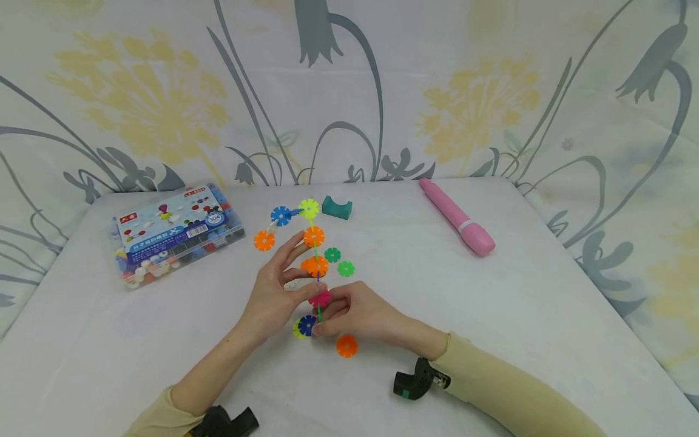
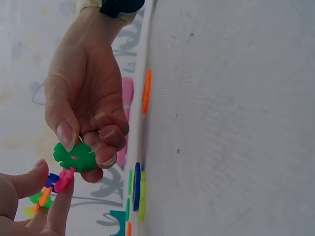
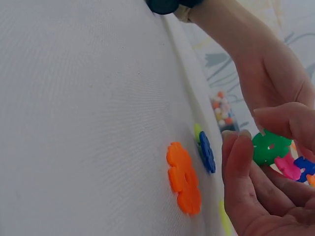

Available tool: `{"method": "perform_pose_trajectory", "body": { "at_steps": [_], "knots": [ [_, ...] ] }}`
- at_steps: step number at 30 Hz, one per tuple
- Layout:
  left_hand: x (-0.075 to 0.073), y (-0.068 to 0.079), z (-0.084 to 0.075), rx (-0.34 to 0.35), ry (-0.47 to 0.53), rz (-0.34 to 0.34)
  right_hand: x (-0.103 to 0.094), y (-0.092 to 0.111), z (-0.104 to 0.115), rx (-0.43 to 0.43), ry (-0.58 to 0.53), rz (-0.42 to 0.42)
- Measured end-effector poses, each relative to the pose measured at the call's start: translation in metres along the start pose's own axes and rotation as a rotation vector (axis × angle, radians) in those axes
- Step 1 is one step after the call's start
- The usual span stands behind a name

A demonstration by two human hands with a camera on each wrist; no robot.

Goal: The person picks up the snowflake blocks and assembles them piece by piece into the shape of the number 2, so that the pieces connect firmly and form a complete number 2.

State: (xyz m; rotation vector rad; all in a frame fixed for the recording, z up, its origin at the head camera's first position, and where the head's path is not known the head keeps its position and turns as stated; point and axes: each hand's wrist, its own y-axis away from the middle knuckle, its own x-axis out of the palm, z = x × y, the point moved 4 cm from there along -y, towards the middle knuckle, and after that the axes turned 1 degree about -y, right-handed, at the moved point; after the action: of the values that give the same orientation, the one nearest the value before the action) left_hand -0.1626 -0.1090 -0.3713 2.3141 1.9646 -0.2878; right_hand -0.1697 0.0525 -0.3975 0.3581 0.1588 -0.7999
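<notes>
Two hands: the left hand (image 1: 270,297) grips the chain (image 1: 317,266) at the pink disc (image 1: 319,298); the right hand (image 1: 363,309) pinches the green disc (image 2: 76,157) between thumb and fingers.
Chain: mid-scene, its near end between the hands, the rest running far, then bending left.
Grip: the left probably steadies the pink joint while the right works the green disc's slot; whether it is fully seated, I cannot tell.
Loose discs: an orange disc (image 1: 346,346) and a navy disc (image 1: 307,325) near, two small green discs (image 1: 345,269) right of the chain, probably for easy reach.
Box: clear box (image 1: 218,242) at far left, holding white balls (image 1: 141,274) and blue pieces, apparently set aside.
Far right: pink wand (image 1: 459,218), well apart from the hands.
</notes>
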Motion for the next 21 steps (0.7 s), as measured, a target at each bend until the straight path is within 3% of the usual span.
{"method": "perform_pose_trajectory", "body": {
  "at_steps": [21],
  "knots": [
    [0.0027,0.0016,0.0012,-0.033,-0.009,0.025,-0.0013,0.0019,-0.0036,0.016,-0.229,0.009]
  ]
}}
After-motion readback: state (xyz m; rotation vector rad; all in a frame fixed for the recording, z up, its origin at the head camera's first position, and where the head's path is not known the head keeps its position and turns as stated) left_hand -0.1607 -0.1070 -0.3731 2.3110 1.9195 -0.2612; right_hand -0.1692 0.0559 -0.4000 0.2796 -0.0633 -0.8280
